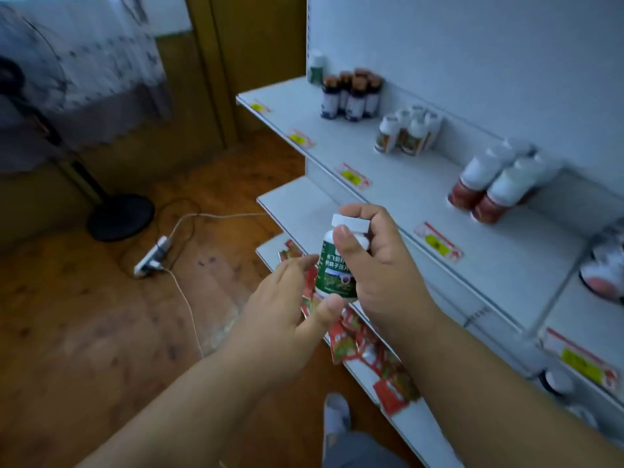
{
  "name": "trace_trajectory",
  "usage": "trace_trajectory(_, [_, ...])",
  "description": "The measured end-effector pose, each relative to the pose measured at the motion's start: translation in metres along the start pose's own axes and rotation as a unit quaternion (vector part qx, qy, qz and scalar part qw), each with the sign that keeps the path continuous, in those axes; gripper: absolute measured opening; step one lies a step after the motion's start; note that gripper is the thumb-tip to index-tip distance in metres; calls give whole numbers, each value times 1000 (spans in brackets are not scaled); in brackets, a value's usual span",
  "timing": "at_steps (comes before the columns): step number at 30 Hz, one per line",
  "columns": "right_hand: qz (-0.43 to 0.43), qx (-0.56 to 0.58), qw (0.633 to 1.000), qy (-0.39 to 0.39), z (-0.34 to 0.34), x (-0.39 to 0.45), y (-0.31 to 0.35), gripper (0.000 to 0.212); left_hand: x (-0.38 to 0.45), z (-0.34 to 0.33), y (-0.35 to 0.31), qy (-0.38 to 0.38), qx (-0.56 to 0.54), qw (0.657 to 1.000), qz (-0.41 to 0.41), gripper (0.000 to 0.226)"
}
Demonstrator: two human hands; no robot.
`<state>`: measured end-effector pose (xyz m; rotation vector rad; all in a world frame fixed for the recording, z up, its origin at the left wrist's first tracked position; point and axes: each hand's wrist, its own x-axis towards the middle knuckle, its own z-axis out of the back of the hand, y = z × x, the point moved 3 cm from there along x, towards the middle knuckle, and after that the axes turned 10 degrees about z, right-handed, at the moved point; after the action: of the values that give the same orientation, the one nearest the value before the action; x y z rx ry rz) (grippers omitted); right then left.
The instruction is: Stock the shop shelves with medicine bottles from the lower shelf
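Note:
My right hand grips a white bottle with a green label and a white cap, upright in front of the shelf edge. My left hand is open beside it, its thumb touching the bottle's base and its fingers near the label. On the upper white shelf stand groups of bottles: a lone green-label bottle at the far end, dark brown-capped bottles, small white bottles and white bottles with red labels.
Price tags line the shelf edges. Red packets lie on a lower shelf under my hands. More bottles sit at the right edge. On the wooden floor to the left are a power strip with cables and a fan's stand.

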<state>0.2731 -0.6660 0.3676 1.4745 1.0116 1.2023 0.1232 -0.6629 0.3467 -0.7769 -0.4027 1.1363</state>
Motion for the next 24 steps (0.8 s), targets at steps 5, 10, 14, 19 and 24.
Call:
trace_trajectory(5, [42, -51, 996, 63, -18, 102, -9, 42, 84, 42, 17, -18, 23, 999, 27, 99])
trace_trajectory(10, [54, -88, 988, 111, -63, 198, -19, 43, 154, 102, 46, -39, 55, 996, 61, 91])
trace_trajectory(14, [65, -96, 986, 122, -113, 266, -39, 43, 212, 152, 87, -62, 73, 994, 49, 90])
trace_trajectory(19, [71, -117, 989, 50, -157, 341, -70, 44, 304, 206, 133, -17, 126, 992, -7, 90])
trace_trajectory(24, [51, -154, 986, -49, -162, 396, -74, 40, 390, 243, 137, 41, 159, 983, -81, 93])
